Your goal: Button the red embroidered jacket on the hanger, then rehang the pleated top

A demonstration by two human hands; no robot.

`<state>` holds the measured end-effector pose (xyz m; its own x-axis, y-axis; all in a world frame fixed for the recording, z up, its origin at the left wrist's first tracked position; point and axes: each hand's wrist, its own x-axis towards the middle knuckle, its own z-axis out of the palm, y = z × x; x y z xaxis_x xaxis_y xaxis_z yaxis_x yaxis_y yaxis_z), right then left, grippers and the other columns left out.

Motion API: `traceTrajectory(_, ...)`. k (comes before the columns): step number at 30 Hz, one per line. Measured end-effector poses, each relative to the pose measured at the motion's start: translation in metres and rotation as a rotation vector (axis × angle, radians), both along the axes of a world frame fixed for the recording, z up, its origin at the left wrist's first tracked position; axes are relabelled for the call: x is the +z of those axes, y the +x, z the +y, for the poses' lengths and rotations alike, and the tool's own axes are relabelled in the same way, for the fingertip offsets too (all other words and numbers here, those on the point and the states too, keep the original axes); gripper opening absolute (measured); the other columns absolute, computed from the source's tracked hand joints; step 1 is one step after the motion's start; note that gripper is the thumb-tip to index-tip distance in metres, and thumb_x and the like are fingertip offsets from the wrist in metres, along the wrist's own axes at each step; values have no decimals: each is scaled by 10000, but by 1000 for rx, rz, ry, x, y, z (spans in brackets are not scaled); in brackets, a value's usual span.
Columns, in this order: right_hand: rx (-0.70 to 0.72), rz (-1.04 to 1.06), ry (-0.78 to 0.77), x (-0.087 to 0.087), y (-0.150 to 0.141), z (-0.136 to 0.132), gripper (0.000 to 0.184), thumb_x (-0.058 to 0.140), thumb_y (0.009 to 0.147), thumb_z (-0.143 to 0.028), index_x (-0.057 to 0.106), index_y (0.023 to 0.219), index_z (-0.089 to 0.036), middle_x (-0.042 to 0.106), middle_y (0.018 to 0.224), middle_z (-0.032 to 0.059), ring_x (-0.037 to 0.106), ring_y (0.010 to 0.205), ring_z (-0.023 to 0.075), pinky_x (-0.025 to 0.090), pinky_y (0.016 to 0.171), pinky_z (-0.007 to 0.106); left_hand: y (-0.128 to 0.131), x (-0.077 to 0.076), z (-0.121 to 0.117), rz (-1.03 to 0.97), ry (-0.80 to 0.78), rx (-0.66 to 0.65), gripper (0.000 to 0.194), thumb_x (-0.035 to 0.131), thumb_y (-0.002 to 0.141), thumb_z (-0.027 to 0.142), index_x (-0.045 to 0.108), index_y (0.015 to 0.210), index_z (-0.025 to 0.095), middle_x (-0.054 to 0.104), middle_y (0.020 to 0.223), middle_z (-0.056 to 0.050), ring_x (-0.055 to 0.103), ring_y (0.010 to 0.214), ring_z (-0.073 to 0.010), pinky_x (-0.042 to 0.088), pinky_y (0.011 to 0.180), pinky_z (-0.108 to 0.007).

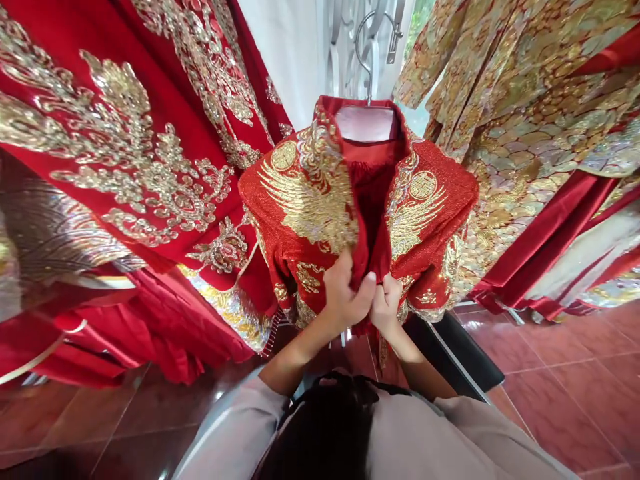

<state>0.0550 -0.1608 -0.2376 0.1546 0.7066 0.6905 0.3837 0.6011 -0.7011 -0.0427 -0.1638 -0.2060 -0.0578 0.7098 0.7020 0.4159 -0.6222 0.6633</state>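
Head view: caught mid-fastening, left hand [345, 293] and right hand [386, 303] pinching the embroidered red jacket [320, 200] front edges together, probably needed aligning next.

The jacket [357, 207] hangs on a hanger [370, 60] between the left robe [130, 153] and right robe [540, 133], both hands at its front.

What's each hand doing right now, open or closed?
Left hand: closed on the front edge of the red embroidered jacket.
Right hand: closed on the jacket's other front edge.
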Motion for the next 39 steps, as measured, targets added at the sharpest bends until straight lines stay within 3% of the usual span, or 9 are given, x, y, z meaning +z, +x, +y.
traceTrajectory(6, 95, 68, -89, 6, 8, 24, 140, 337, 663, -188, 272, 540, -214, 254, 460, -48, 243, 428, 82, 191, 443, 232, -9, -35, 54, 429, -341, 334, 155, 497, 715, 106, 486, 842, 196, 560, 690, -43, 570, 646, -207, 407, 606, -282)
traceTrajectory(9, 190, 6, -113, 26, -4, 40, 134, 329, 683, -188, 309, 552, -206, 296, 488, -35, 289, 462, 90, 223, 462, 229, -17, -51, 51, 465, -341, 367, 176, 485, 731, 74, 487, 852, 201, 601, 757, -67, 607, 738, -234, 431, 640, -290)
traceTrajectory(11, 129, -7, -70, 32, -18, 51, 117, 318, 695, -192, 304, 581, -210, 307, 504, -27, 311, 480, 103, 251, 483, 239, -16, -61, 42, 422, -307, 360, 160, 482, 745, 82, 484, 853, 200, 608, 793, -83, 611, 792, -247, 452, 680, -306)
traceTrajectory(15, -128, -130, -87, 1, -34, 74, 92, 390, 692, -245, 309, 654, -221, 377, 549, -11, 370, 515, 136, 322, 530, 271, -24, -90, 32, 294, -296, 402, 195, 458, 767, 109, 500, 943, 182, 597, 895, -119, 594, 902, -267, 469, 779, -352)
traceTrajectory(20, -313, -164, -209, -40, -10, 77, 131, 506, 710, -274, 390, 699, -214, 494, 626, 17, 464, 578, 159, 392, 582, 285, -60, -127, 23, 266, -396, 567, 152, 470, 731, 146, 497, 876, 180, 559, 872, -133, 566, 884, -295, 449, 787, -399)
traceTrajectory(24, -190, -92, -239, -21, -2, 58, 103, 495, 682, -219, 395, 655, -211, 436, 540, -33, 393, 495, 119, 356, 533, 250, -50, -137, -1, 335, -438, 410, 90, 459, 699, 128, 428, 685, 211, 512, 687, -83, 563, 737, -266, 439, 704, -362)
traceTrajectory(29, -74, -55, -205, -4, -11, 62, 118, 503, 691, -213, 395, 642, -210, 424, 538, -39, 381, 501, 113, 353, 528, 239, -4, -142, -6, 328, -516, 295, 107, 482, 675, 108, 475, 720, 205, 560, 795, -122, 572, 802, -296, 436, 682, -363)
traceTrajectory(34, -114, -101, -275, -27, -8, 79, 109, 491, 717, -175, 475, 821, -204, 521, 707, 8, 483, 668, 159, 435, 692, 289, -11, -160, 29, 173, -600, 274, 180, 445, 684, 55, 501, 785, 192, 547, 938, -137, 532, 1002, -307, 428, 840, -387)
traceTrajectory(39, 117, 69, -330, -66, -5, 48, 245, 555, 786, -278, 517, 1015, -197, 587, 936, 58, 553, 869, 171, 467, 806, 306, -39, -193, 25, -109, -676, 114, 124, 542, 668, 154, 534, 787, 187, 566, 883, -73, 556, 942, -223, 446, 884, -327)
